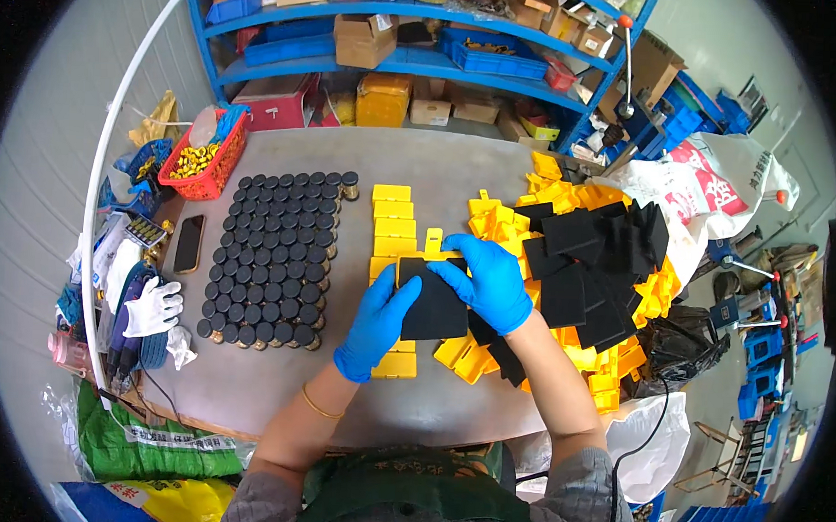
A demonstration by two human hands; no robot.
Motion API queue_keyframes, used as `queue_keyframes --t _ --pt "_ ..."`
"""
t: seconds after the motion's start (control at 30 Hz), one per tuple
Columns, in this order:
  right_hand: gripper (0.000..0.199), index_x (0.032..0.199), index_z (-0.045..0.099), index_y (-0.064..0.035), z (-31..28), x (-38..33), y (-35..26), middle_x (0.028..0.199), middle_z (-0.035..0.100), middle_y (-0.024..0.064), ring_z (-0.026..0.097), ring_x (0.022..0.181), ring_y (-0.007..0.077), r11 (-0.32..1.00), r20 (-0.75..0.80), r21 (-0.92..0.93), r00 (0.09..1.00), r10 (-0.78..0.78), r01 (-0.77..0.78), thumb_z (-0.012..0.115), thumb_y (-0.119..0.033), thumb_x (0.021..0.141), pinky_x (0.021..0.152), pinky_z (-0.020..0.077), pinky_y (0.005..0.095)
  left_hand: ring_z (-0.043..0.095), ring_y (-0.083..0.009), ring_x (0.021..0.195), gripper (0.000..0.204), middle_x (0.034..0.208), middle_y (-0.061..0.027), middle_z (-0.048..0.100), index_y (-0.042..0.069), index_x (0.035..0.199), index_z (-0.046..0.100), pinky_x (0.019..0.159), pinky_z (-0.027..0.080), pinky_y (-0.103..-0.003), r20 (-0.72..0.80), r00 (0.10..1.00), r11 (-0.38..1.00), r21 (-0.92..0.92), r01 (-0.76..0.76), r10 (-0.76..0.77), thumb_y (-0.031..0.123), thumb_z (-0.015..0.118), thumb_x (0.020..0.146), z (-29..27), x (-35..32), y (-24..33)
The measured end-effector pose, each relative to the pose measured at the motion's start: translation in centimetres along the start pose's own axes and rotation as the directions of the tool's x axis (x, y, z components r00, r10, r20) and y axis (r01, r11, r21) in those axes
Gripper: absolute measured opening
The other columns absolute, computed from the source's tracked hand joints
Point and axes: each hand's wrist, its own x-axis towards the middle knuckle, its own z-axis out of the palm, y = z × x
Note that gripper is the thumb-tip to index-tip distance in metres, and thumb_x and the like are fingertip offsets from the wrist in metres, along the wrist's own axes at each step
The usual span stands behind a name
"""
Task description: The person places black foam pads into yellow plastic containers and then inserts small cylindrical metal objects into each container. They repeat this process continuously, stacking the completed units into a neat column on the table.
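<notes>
Blue shelving rack [425, 54]: stands behind the table, loaded with cardboard boxes and blue bins.

Grey work table [421, 160]: rounded top, crowded; sacks and bags lie around its foot.

Heap of yellow plastic cases and black foam pads [593, 258]: piled on the table's right side, well mixed together.

Block of dark-capped small jars [271, 256]: set upright in close rows on the table's left half.

Column of closed yellow cases [393, 225]: laid flat in a line down the middle, between the jars and the heap.

Red basket [205, 157]: far left corner, holding small yellow pieces.

Black foam pad [432, 309]: lies on an open yellow case [427, 254] at table centre, directly under both hands.

Right hand [486, 280], blue glove: fingers spread flat, pressing the pad's upper edge, not clenched.

Left hand [377, 322], blue glove: grips the pad's left edge, thumb on top.

Black phone [189, 243]: flat, left of the jars.

White glove [152, 307]: lying loose at the left rim.
</notes>
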Motion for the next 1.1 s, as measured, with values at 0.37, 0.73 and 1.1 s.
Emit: queue_keyframes --t 0.37,0.73,1.1 --pt "0.056 0.116 0.052 -0.0042 -0.1 2.4 1.5 0.105 0.060 0.0200 0.060 0.093 0.0352 0.937 0.348 0.350 0.929 -0.124 -0.007 0.073 -0.034 0.074 0.082 0.0478 0.0383 0.055 -0.0114 0.098 0.034 0.111 -0.0070 0.057 0.001 0.123 0.048 0.084 0.046 -0.024 -0.083 0.994 0.995 -0.077 0.062 -0.068 0.019 0.050 0.094 -2.6 0.9 -1.2" --pt "0.048 0.121 0.052 -0.0087 8.6 9.4 6.5 0.107 0.059 0.0209 0.056 0.102 0.0374 0.922 0.385 0.375 0.921 -0.058 -0.099 0.062 -0.036 0.082 0.087 0.0456 0.0418 0.056 -0.0274 0.106 0.058 0.120 -0.0110 0.052 0.005 0.130 0.038 0.083 0.054 -0.040 -0.098 0.971 0.938 -0.295 0.182 -0.219 -0.008 0.045 0.073 -6.6 1.9 -2.1" --pt "0.038 0.115 0.057 -0.0145 23.8 16.9 12.3 0.090 0.063 0.0132 0.061 0.085 0.0290 0.899 0.238 -0.424 0.971 -0.009 0.113 0.055 -0.038 0.084 0.075 0.0450 0.0456 0.051 -0.0213 0.113 0.052 0.130 -0.0072 0.046 0.005 0.129 0.041 0.085 0.052 -0.040 0.071 0.870 0.671 -0.608 0.425 -0.488 0.015 0.065 0.084 -8.9 1.7 -1.7"
